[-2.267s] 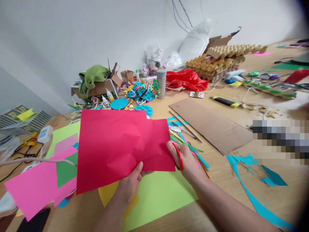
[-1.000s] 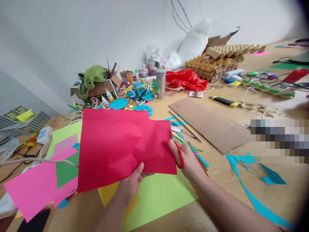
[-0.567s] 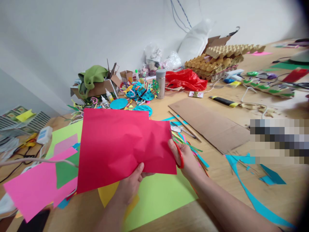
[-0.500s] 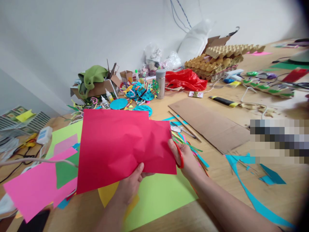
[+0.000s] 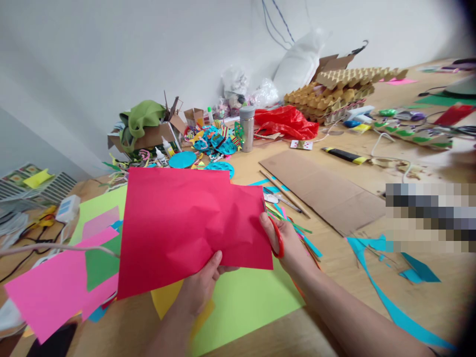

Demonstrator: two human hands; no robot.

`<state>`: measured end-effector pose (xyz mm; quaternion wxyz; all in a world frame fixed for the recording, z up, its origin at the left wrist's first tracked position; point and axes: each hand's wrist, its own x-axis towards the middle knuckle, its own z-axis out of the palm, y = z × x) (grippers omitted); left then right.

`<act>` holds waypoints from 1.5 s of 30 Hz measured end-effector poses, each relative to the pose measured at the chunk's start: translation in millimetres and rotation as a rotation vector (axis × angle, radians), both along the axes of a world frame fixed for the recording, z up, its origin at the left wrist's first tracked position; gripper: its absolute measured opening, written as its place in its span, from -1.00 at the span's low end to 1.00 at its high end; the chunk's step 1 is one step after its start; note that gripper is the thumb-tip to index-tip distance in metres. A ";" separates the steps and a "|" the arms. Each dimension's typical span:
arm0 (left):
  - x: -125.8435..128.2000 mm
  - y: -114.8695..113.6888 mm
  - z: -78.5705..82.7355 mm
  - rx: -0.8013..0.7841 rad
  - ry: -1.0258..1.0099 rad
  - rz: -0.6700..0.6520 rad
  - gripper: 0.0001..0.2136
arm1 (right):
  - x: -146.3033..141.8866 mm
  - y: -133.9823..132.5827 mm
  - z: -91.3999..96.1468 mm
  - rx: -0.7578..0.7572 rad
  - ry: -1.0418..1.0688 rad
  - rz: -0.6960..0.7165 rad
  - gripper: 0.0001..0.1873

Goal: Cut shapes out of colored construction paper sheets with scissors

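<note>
A large red sheet of paper [image 5: 167, 223] is held up above the table, creased near its middle, with a notch at its upper right. My left hand [image 5: 204, 280] pinches its lower edge, thumb in front and fingers behind. In my right hand [image 5: 284, 243] is a pair of scissors [image 5: 279, 239] with red handles, at the sheet's right edge. Most of the blades are hidden, so I cannot tell whether they bite into the paper. Beneath lie a light green sheet [image 5: 241, 307] and a yellow piece [image 5: 165, 297].
Pink paper [image 5: 48, 282] and a pale cable [image 5: 55, 245] lie at left. Beyond my right hand are cardboard [image 5: 316, 188] and thin paper strips [image 5: 305, 238]. Blue scraps [image 5: 375, 282] are at right. A steel flask [image 5: 247, 131], red plastic bag [image 5: 288, 122] and egg trays [image 5: 334, 94] stand behind.
Almost nothing differs. The red sheet's right edge and the scissors have shifted very slightly; both hands keep their hold.
</note>
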<state>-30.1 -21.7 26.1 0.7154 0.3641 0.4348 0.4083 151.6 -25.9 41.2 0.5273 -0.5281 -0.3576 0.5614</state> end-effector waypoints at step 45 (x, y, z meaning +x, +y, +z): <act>-3.4 -0.7 -2.9 -0.027 -0.019 -0.025 -0.77 | 0.9 0.6 0.2 -0.008 0.053 -0.093 -0.53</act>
